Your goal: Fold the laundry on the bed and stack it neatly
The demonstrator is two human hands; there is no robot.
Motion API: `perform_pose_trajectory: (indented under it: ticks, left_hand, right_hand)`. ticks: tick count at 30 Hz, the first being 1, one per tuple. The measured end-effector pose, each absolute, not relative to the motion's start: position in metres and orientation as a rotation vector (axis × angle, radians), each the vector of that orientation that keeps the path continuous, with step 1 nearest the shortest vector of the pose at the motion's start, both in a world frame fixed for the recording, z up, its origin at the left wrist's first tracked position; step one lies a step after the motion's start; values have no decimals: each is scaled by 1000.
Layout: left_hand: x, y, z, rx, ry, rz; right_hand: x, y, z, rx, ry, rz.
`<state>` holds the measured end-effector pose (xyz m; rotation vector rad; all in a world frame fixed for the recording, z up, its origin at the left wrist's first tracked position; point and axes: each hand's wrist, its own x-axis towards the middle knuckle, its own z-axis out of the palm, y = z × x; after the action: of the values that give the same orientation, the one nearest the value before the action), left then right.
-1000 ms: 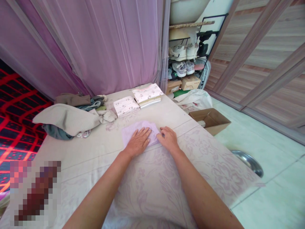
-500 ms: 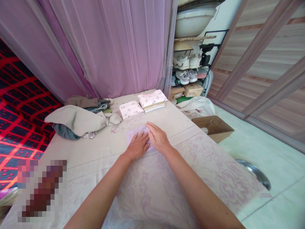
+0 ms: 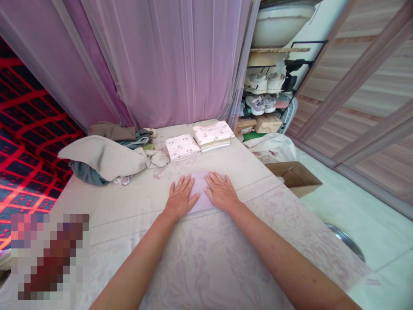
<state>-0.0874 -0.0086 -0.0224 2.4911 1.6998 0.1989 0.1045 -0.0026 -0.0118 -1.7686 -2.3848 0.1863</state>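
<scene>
**Both hands flat on a folded lilac cloth**

The left hand (image 3: 179,199) lies palm down, fingers spread and extended, on the left half of a small folded lilac cloth (image 3: 200,193). The right hand (image 3: 221,192) lies beside it in the same manner, open and flat, on the right half. Neither hand grips anything; a narrow strip of the cloth shows between the two. The cloth lies flat on the bed (image 3: 206,267), which is covered with a pale sheet bearing a faint floral print.

Beyond the fingertips, well apart from the hands, lie two folded stacks of white printed fabric: the smaller stack (image 3: 182,147) ahead of the left hand, the larger stack (image 3: 213,133) just to its right, ahead of the right hand. Left of the left hand and further out is a loose heap of unfolded clothes (image 3: 106,157), beige on top with grey and brown pieces under and behind it.

A purple net curtain (image 3: 167,60) hangs behind the stacks. To the right of the right hand, off the bed, an open cardboard box (image 3: 295,177) stands on the tiled floor. Further off that way is a shoe rack (image 3: 274,92) with pairs of trainers. A metal basin (image 3: 346,241) shows partly at the bed's right edge.
</scene>
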Motion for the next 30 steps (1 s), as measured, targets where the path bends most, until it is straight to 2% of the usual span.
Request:
perform_pose_trajectory:
  ticks: [8, 11, 14, 18, 22, 27, 30]
  left_hand:
    - [-86, -9, -26, 2393, 1655, 425]
    - [-91, -12, -24, 2317, 1681, 700]
    - [-105, -14, -18, 2031, 1811, 899]
    - [-123, -10, -5, 1437, 1816, 684]
    - [-128, -4, 5, 1292, 1726, 510]
    - [-117, -3, 1, 1330, 1727, 544]
    - [-108, -9, -8, 1323, 1733, 748]
  right_hand:
    - [113, 4, -12, -1622, -2310, 328]
    - [130, 7, -13, -1456, -2037, 451]
    - [151, 5, -12, -1656, -1684, 487]
    - [165, -3, -5, -2021, -1713, 653]
    - [161, -1, 2, -2071, -1852, 895]
    - [152, 5, 5, -2125, -1872, 947]
    - [147, 2, 7, -2127, -1888, 831]
